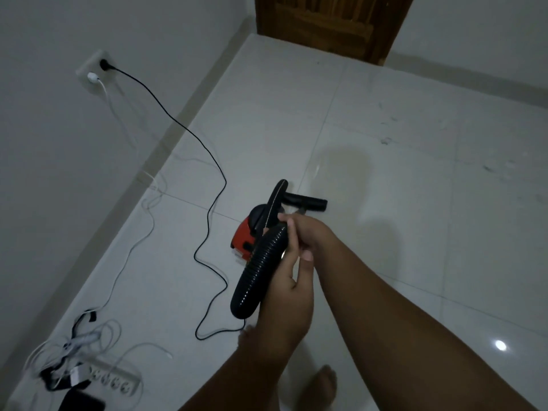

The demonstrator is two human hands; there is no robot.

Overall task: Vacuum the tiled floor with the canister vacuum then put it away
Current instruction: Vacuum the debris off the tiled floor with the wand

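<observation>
A small red and black canister vacuum (244,237) sits on the white tiled floor (415,218), partly hidden behind my hands. My left hand (286,295) grips the black ribbed hose (259,271) from the right side, and the hose curves up over the vacuum. My right hand (305,235) is closed around the hose's upper end, fingers touching it near the vacuum's black strap. A black T-shaped nozzle (307,201) lies just beyond my hands. The vacuum's black power cord (207,215) runs across the floor to the wall socket (102,65).
A white charger cable (148,229) hangs from the same socket toward a white power strip (117,381) and tangled cables at the lower left. A wooden door (332,25) stands at the far wall. Small bits of debris (385,140) dot the tiles. My bare foot (323,384) is below.
</observation>
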